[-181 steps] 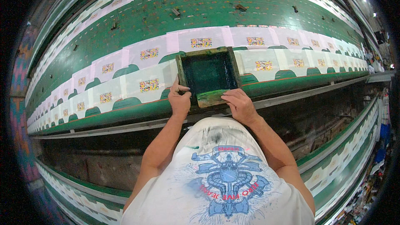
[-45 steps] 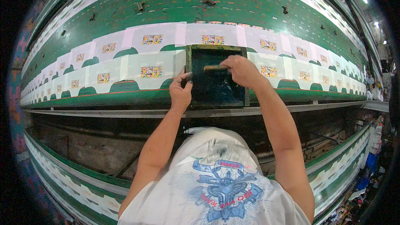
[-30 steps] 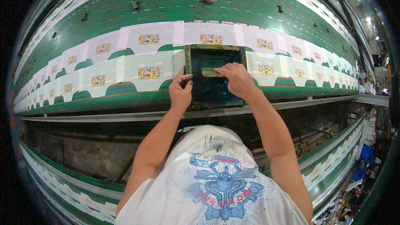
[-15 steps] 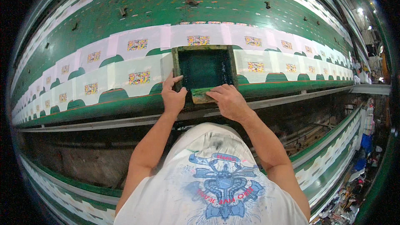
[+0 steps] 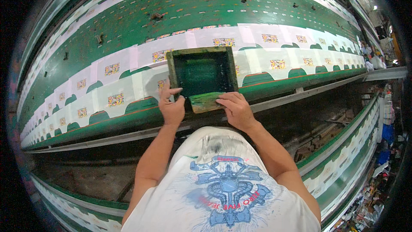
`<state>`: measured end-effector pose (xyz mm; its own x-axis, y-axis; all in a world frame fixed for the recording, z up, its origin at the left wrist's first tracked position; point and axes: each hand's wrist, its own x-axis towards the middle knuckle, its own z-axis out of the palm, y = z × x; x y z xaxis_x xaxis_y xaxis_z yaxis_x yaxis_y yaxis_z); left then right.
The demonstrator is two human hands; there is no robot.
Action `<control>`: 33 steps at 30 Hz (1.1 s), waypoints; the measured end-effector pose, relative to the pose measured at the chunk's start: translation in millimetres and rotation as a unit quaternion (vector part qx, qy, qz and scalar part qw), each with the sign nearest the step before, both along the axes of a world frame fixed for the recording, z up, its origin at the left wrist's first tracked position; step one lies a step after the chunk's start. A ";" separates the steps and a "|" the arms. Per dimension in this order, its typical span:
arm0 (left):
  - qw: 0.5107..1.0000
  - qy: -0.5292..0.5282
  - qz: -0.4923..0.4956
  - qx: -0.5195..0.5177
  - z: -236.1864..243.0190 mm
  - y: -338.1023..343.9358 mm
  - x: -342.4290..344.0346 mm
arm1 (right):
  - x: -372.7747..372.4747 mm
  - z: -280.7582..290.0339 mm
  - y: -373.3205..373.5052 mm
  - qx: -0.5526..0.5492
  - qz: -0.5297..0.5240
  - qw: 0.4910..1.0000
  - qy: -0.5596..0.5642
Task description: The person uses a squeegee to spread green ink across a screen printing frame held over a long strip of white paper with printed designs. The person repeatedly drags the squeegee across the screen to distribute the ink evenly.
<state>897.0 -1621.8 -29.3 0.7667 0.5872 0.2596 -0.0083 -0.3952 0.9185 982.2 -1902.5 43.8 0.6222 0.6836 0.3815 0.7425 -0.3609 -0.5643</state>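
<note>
A dark wooden screen-printing frame point(image 5: 171, 66) with stained green mesh is held over the near row of white fabric pieces; a shadow beside its left edge suggests it is raised. My left hand point(image 5: 172, 109) grips the frame's left side near the front corner, forefinger and thumb showing. At the front of the frame lies a wooden squeegee point(image 5: 205, 102), smeared green and yellow. My right hand point(image 5: 238, 111) pinches its right end, close to the frame's front right corner. Printed patches point(image 5: 277, 64) in bright colours show on the fabric around the frame; what is directly beneath is hidden.
The long green table point(image 5: 128, 23) carries rows of white and pinkish fabric pieces point(image 5: 116, 62). Small metal clips point(image 5: 156, 16) stand along its middle. A metal rail point(image 5: 300, 96) runs along the near edge. Another table point(image 5: 339, 167) lies behind me, with littered scraps point(image 5: 365, 195) at right.
The frame has moved right along the table, both hands travelling with it. A printed patch now partly shows at its left edge, where the frame was. The whole view has shifted and turned.
</note>
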 end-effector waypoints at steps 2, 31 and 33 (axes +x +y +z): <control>1.000 0.017 -0.001 -0.004 -4.5 -31.1 17.4 | 13.4 -3.5 -32.4 -0.006 -0.012 1.000 0.007; 0.984 0.041 0.044 -0.170 -20.1 -110.3 59.9 | 78.3 12.6 -98.4 -0.002 0.074 0.997 -0.017; 0.983 0.062 0.043 -0.165 -15.3 -109.7 59.7 | 77.5 16.0 -85.5 -0.044 0.079 0.995 -0.047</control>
